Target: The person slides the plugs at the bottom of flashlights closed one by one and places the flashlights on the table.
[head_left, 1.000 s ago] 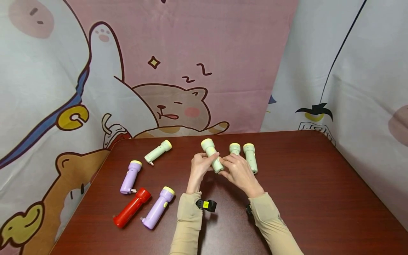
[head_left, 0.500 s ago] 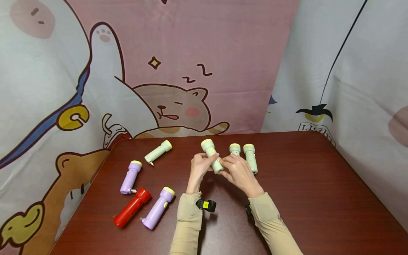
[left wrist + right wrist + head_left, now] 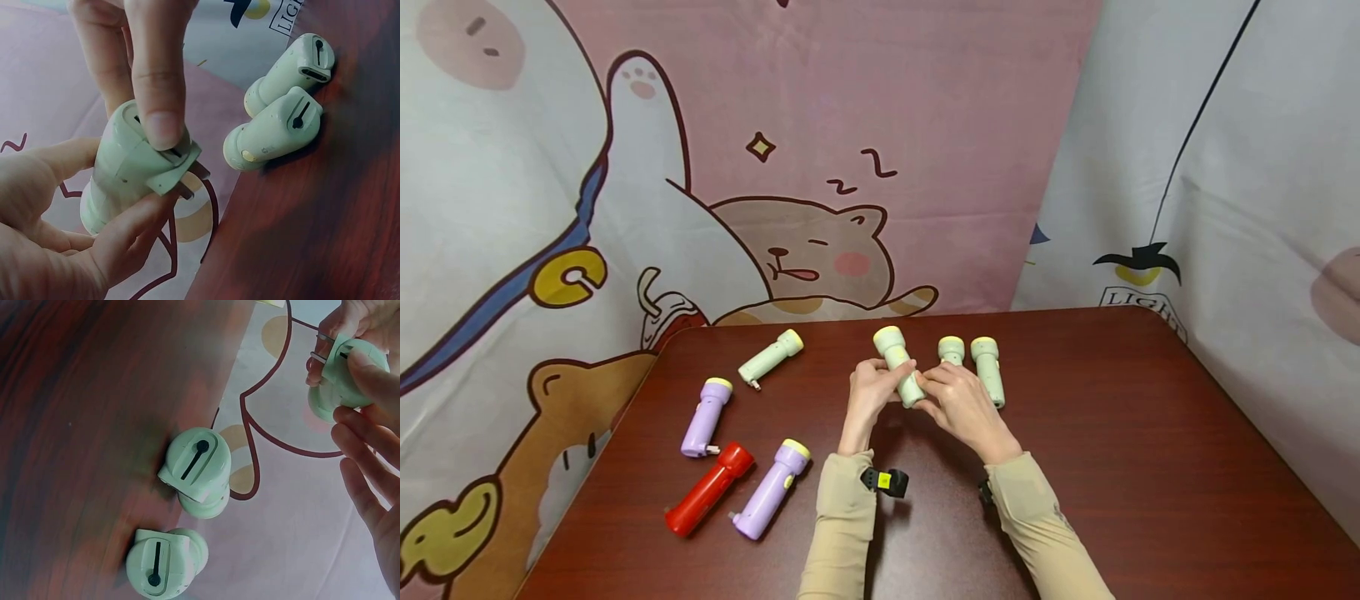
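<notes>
My left hand (image 3: 871, 390) holds a pale green flashlight (image 3: 891, 348) tilted above the table, its yellow-rimmed head pointing away. In the left wrist view, two metal plug prongs (image 3: 190, 181) stick out beside the slotted end cap. The thumb of my right hand (image 3: 958, 400) presses on that slotted cap, with a fingertip against the body in the right wrist view. Just beyond the right hand lie two more green flashlights, one (image 3: 951, 348) partly hidden by it and the other (image 3: 988, 371) beside it. Their slotted ends (image 3: 197, 459) face the person.
On the left of the dark wooden table (image 3: 1120, 467) lie another green flashlight (image 3: 769, 357) with prongs out, two purple flashlights (image 3: 706, 417) and a red one (image 3: 709, 492). A cartoon-printed cloth (image 3: 970, 167) hangs behind the table's far edge.
The hands and the held flashlight keep nearly the same pose. Only a very slight shift of the head view shows.
</notes>
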Available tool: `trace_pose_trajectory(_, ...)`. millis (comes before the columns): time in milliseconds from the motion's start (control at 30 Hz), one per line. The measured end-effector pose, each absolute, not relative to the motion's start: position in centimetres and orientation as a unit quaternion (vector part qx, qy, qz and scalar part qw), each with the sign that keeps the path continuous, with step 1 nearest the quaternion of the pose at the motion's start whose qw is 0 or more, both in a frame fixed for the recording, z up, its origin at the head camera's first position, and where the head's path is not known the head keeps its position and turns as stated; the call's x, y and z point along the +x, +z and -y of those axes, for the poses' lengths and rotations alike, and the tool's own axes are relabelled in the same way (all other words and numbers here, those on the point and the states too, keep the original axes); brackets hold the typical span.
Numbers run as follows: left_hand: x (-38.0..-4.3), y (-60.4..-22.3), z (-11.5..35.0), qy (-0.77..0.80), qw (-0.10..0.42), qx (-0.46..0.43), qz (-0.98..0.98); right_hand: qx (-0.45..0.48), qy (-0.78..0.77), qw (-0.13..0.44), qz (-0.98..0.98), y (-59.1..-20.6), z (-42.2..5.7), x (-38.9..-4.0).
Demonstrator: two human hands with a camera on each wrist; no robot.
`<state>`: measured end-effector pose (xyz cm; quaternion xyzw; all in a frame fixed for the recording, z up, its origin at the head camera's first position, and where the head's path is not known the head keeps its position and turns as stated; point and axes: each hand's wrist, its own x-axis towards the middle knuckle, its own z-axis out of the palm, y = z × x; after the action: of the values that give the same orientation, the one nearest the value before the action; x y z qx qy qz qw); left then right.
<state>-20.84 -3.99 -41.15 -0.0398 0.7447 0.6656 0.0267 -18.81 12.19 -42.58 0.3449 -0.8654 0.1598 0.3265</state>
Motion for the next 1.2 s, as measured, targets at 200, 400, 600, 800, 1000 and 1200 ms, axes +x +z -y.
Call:
trace_pose_trajectory(200, -20.79, -41.15, 4.01, 0.660, 0.027, -0.037, -0.749, 0.347, 0.158, 0.326, 0.865, -42.50, -12.27, -18.85)
trace_pose_trajectory(400, -20.85, -41.07, 3.95, 0.652, 0.028, -0.042, -0.757, 0.349, 0.156, 0.327, 0.864, -42.44, -12.29, -18.88)
trace_pose_trajectory(600, -20.86, -40.91, 3.83, 0.650, 0.029, -0.043, -0.758, 0.350, 0.153, 0.328, 0.864, -42.50, -12.32, -18.94)
trace_pose_trajectory(800, -20.95, -40.98, 3.68, 0.647, 0.029, -0.046, -0.760, 0.348, 0.151, 0.332, 0.864, -42.59, -12.33, -18.91)
trace_pose_trajectory(1000, -21.09, -41.22, 3.58, 0.654, 0.031, -0.050, -0.754, 0.344, 0.138, 0.338, 0.865, -42.75, -12.21, -18.80)
trace_pose_trajectory(1200, -21.16, -41.26, 3.51, 0.659, 0.036, -0.058, -0.749, 0.342, 0.127, 0.345, 0.865, -42.91, -12.10, -18.76)
